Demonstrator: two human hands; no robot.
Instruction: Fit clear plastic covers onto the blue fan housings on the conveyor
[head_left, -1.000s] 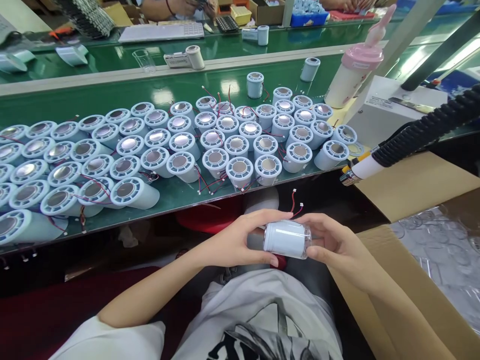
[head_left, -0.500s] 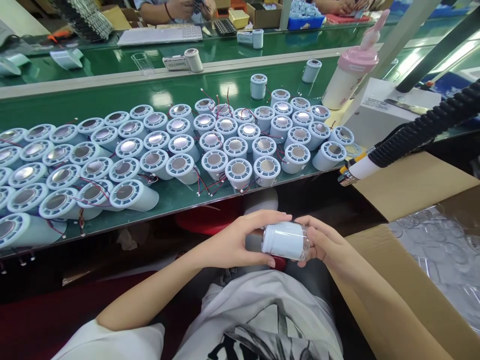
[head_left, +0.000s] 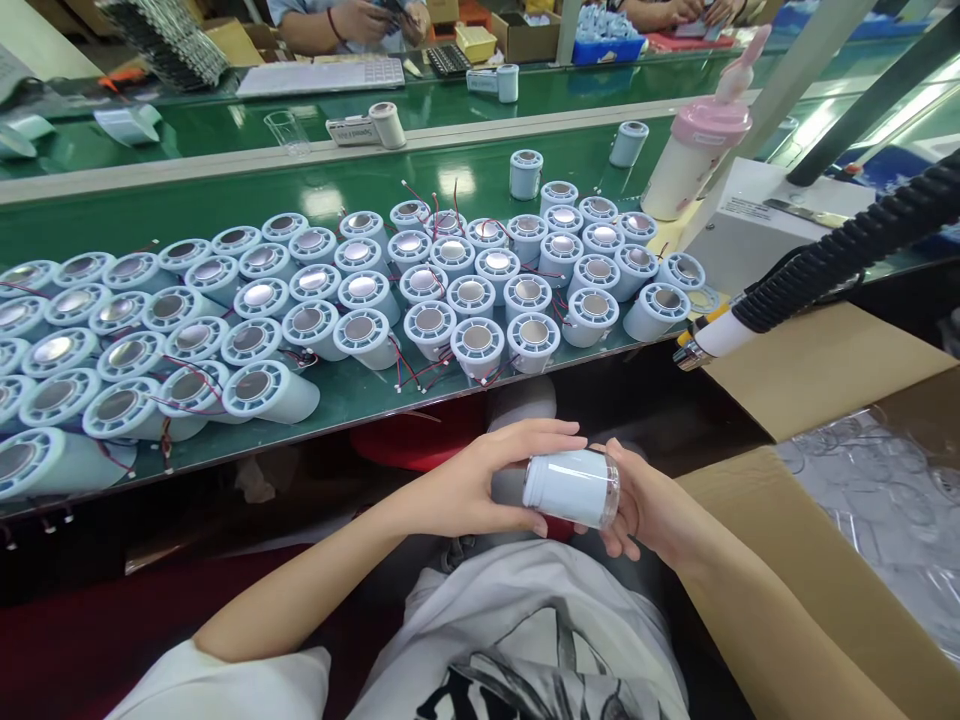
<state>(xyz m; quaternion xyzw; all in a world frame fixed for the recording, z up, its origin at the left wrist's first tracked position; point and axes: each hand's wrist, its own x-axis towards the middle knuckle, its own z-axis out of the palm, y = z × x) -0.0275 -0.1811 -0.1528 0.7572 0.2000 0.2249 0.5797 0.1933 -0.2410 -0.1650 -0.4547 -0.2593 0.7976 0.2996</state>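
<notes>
Above my lap I hold a light-blue cylindrical housing (head_left: 564,482) on its side, with a clear plastic cup (head_left: 613,492) around its right part. My left hand (head_left: 480,485) is closed around its left end, thumb below and fingers above. A dark grey part (head_left: 508,487) shows at that end, inside the hand. At the cup's right end is my right hand (head_left: 649,505), thumb near the upper edge and the other fingers curved underneath, partly hidden. On the green bench ahead stand several similar light-blue housings (head_left: 478,345) with round metallic discs on top and thin red and black wires.
At right sits an open cardboard box (head_left: 750,520) holding several clear plastic cups (head_left: 892,510). A black coiled hose (head_left: 847,240) with a metal-tipped tool (head_left: 697,352) reaches over it. A pink-lidded bottle (head_left: 694,150) stands at the bench's right. Co-workers' hands (head_left: 367,20) show across the bench.
My right hand has shifted its hold at the cup's end: the thumb moved up and the fingers lower down. The housing tilted slightly; my left hand stays closed on it.
</notes>
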